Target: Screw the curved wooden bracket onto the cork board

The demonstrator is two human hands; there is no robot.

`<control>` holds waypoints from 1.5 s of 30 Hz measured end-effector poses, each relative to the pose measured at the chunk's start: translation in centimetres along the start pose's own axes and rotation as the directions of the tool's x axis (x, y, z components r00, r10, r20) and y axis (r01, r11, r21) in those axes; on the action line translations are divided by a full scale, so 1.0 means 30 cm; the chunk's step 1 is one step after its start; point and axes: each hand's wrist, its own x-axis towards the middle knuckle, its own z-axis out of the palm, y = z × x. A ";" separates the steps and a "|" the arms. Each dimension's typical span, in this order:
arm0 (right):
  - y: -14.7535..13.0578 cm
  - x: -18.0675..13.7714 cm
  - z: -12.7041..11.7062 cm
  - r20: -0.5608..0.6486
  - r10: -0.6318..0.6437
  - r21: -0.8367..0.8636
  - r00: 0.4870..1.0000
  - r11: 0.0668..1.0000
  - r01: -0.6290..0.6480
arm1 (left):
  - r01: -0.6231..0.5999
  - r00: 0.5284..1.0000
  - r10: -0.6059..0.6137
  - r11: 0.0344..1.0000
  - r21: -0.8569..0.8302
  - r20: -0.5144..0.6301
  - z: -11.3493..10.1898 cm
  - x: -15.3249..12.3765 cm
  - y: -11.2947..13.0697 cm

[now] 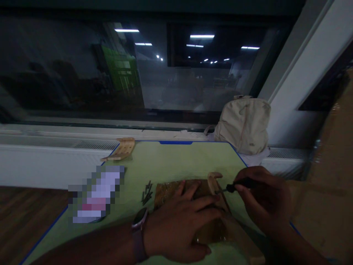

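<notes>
My left hand (180, 224) lies flat, fingers spread, pressing on a brown wooden piece (168, 189) on the green mat (171, 162). A light curved wooden part (213, 180) stands at the far edge of that piece. My right hand (264, 200) is closed round the black handle of a screwdriver (234, 187), whose tip points left at the curved part. A small heap of dark screws (146, 192) lies just left of the brown piece. A watch sits on my left wrist.
A slatted wooden part (122, 149) rests at the mat's far left corner. A beige bag (244, 123) stands on the window sill at back right. A blurred-out object (97, 195) lies on the mat's left side. A dark window runs behind.
</notes>
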 end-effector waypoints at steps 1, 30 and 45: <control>0.002 0.002 -0.006 0.028 -0.028 -0.040 0.999 0.999 0.029 | 0.000 1.000 0.000 1.000 0.002 0.000 0.000 0.001 0.000; 0.002 -0.040 0.018 -0.019 0.037 -0.004 0.999 0.999 -0.037 | 0.025 0.999 -0.025 1.000 -0.001 0.024 -0.013 0.000 0.011; 0.008 -0.034 0.020 0.005 0.124 0.027 0.992 0.992 -0.124 | 0.026 1.000 -0.026 1.000 -0.006 0.001 -0.014 0.000 0.010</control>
